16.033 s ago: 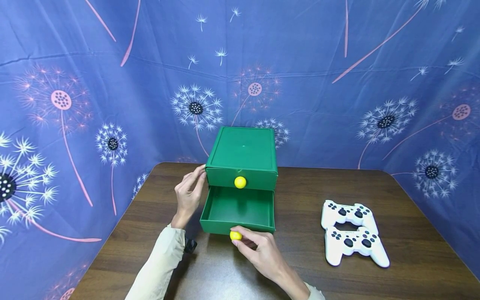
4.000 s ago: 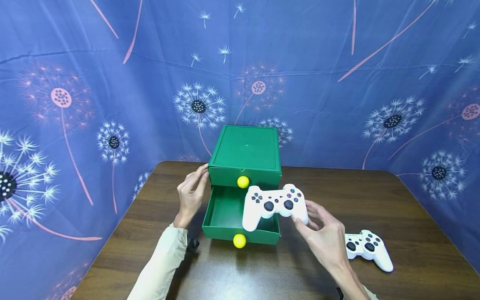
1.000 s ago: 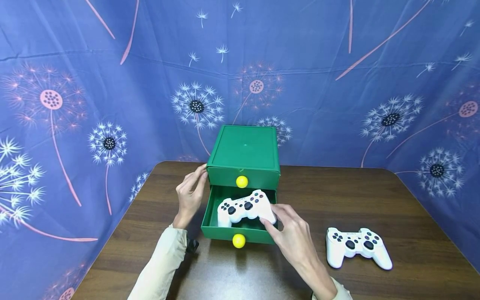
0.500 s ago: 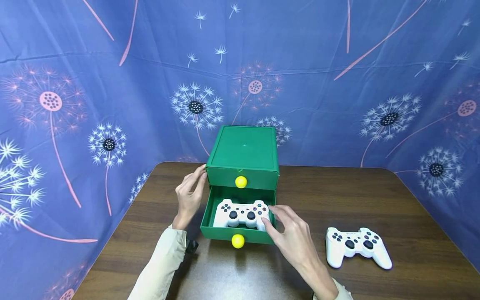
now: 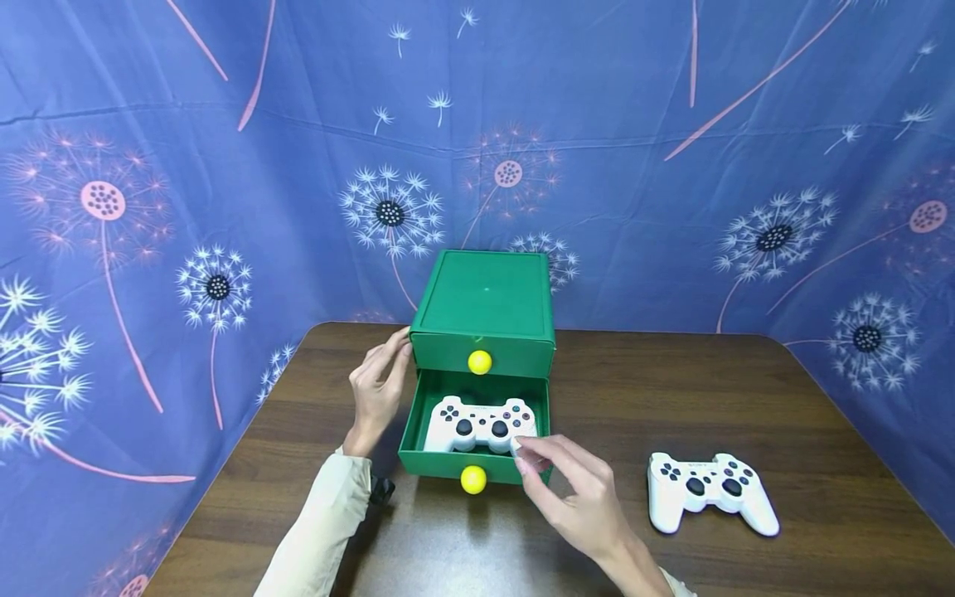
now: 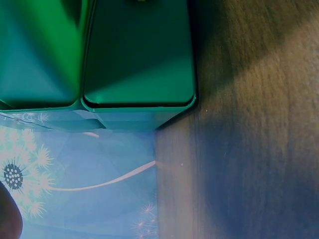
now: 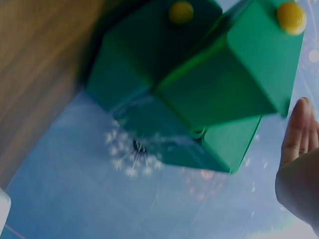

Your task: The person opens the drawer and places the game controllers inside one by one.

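A green two-drawer cabinet (image 5: 485, 294) stands on the table, its lower drawer (image 5: 418, 458) pulled out. In that drawer lies a white game controller (image 5: 481, 427). My left hand (image 5: 375, 398) rests its fingertips against the cabinet's left side, by the upper drawer; in the left wrist view a dark sliver of it shows at the lower left. My right hand (image 5: 578, 497) hovers at the drawer's front right corner, thumb and fingers slightly bent with nothing seen between them. Its fingertips overlap the controller's right grip in view; whether they touch it I cannot tell.
A second white controller (image 5: 712, 491) lies on the wooden table (image 5: 806, 423) at the right. Each drawer front carries a yellow ball knob, upper (image 5: 480, 362) and lower (image 5: 473, 480). A blue dandelion-print cloth (image 5: 612, 199) hangs behind the table.
The right hand took one controller from the right, laid it level in the drawer and let go. It has since shifted toward the drawer's front. The left hand stayed at the cabinet.
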`<state>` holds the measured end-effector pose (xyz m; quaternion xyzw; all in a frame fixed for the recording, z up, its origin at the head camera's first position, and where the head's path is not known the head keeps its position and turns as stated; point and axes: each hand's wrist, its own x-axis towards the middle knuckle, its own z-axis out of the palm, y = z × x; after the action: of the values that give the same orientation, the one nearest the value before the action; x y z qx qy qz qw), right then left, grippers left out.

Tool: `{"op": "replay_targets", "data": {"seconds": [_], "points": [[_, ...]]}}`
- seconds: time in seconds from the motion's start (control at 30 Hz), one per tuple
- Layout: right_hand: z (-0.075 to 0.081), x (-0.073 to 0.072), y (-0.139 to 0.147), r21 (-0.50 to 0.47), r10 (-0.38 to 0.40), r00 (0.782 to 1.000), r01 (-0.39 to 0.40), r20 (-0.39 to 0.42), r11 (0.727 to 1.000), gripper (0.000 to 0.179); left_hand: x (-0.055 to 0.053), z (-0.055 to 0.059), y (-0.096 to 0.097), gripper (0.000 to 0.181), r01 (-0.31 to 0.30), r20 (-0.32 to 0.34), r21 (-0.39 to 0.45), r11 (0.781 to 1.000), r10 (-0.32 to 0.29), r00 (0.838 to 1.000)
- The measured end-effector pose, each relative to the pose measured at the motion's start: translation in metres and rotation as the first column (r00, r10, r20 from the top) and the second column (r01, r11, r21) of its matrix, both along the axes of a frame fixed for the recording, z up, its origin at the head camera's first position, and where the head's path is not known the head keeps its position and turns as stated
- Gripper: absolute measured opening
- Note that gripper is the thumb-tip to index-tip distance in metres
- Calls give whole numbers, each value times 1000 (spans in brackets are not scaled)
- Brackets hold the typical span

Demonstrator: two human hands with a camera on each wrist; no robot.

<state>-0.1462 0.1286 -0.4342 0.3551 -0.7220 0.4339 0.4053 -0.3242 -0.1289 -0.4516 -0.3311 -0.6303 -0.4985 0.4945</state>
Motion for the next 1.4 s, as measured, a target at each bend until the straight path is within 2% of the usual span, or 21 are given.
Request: {"op": "replay_targets", "data": {"seconds": [0.13, 0.2, 0.27, 0.37, 0.47, 0.57, 0.6, 0.83, 1.1, 1.4], "points": [[-12, 3, -9, 25, 112, 993, -112, -25, 993, 21, 0, 0, 0, 41, 2, -4, 1, 1000, -2, 1000], [-18, 4, -13, 46, 160, 987, -160, 0, 986, 20, 0, 1, 0, 41, 0, -6, -1, 1000, 0, 1000], [-25, 6, -15, 66, 186, 979, -191, 79, 979, 22, 1, 1, 0, 41, 0, -8, -1, 1000, 0, 1000], [-31, 9, -17, 101, 176, 961, -201, 215, 974, 27, 2, 2, 0, 40, -3, -6, -2, 1000, 3, 1000], [-34, 11, -19, 118, 146, 919, -202, 366, 972, 34, 2, 1, 0, 40, -6, -3, 0, 1000, 6, 1000], [-38, 11, -21, 121, 128, 882, -204, 454, 972, 39, 3, 2, 0, 40, -7, -1, 2, 1000, 7, 1000], [-38, 10, -21, 119, 128, 875, -205, 467, 971, 40, 3, 2, 0, 40, -5, -1, 3, 1000, 5, 1000], [-40, 10, -27, 93, 138, 877, -202, 461, 975, 41, 5, 3, 0, 41, -8, 5, -1, 1000, 8, 1000], [-38, 10, -32, 109, 70, 883, -136, 464, 985, 35, 6, 4, 1, 40, 2, 16, -1, 1000, -2, 1000], [-38, 6, -33, 103, 61, 881, -123, 470, 987, 33, 6, 4, 1, 38, 2, 17, 3, 1000, -2, 1000]]}}
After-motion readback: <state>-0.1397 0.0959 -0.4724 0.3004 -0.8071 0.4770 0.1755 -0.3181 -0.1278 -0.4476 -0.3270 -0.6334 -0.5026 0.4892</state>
